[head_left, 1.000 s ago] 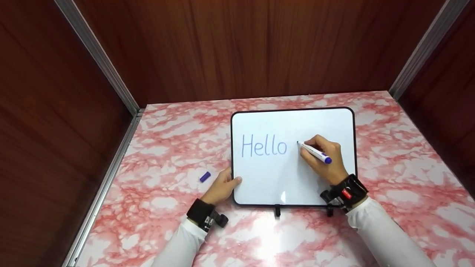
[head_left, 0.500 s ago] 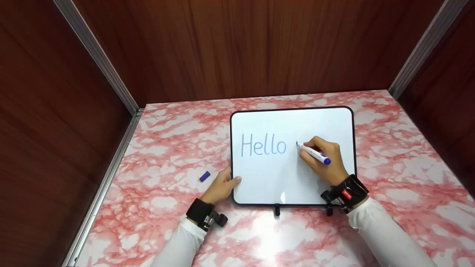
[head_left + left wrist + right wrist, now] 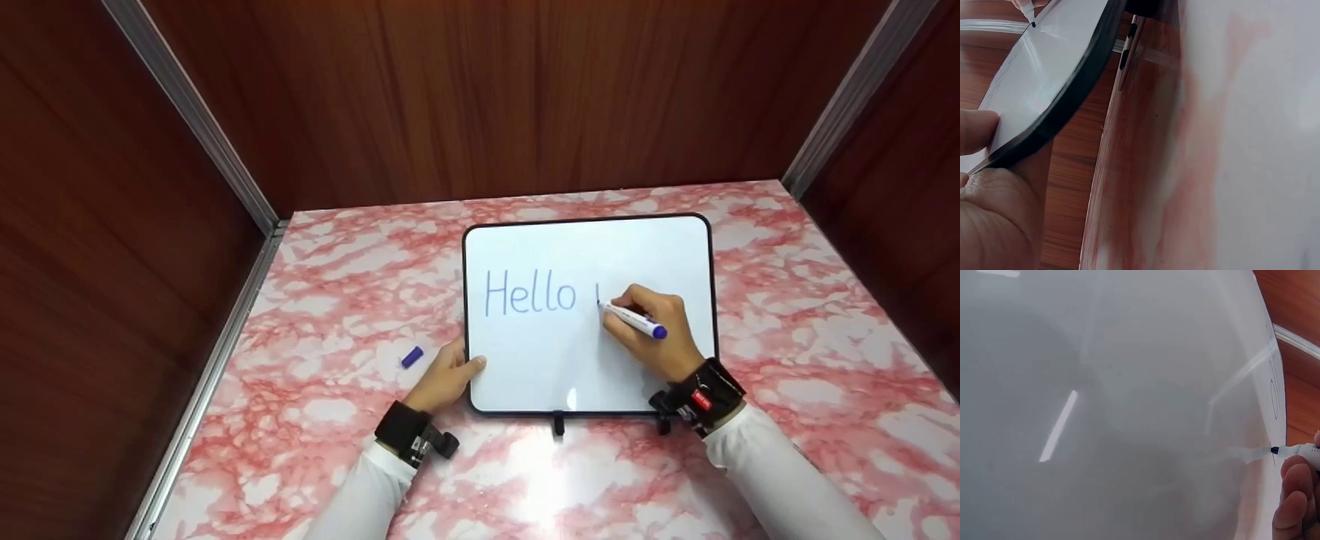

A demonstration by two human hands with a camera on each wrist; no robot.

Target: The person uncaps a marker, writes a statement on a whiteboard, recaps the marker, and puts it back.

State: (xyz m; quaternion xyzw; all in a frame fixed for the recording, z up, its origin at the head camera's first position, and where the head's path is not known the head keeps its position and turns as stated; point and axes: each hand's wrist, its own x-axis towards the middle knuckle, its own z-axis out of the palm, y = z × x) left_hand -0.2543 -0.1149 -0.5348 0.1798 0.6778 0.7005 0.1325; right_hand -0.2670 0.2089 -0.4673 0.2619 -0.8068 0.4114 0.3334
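Note:
A whiteboard [image 3: 540,352] with a black frame stands on the table, bearing the word "Hello" [image 3: 530,293] in blue and a short vertical stroke to its right. My left hand [image 3: 442,377] grips the board's left edge near the lower corner, its thumb [image 3: 977,130] on the white face and the other fingers behind, mostly hidden. In my right hand [image 3: 660,334] a white marker [image 3: 634,319] with a blue end is pinched between thumb and fingers. Its dark tip [image 3: 1275,450] touches the board at the stroke's lower end, as the right wrist view also shows.
A blue marker cap [image 3: 412,357] lies on the table left of my left hand. Small black feet [image 3: 559,424] stick out under the board's lower edge. The red-and-white marbled table [image 3: 330,300] is bounded by brown wood-grain walls [image 3: 465,97] with metal corner strips.
My right hand has drawn the marker tip downward, leaving a short blue stroke to the right of "Hello". The left hand keeps its hold on the board's edge.

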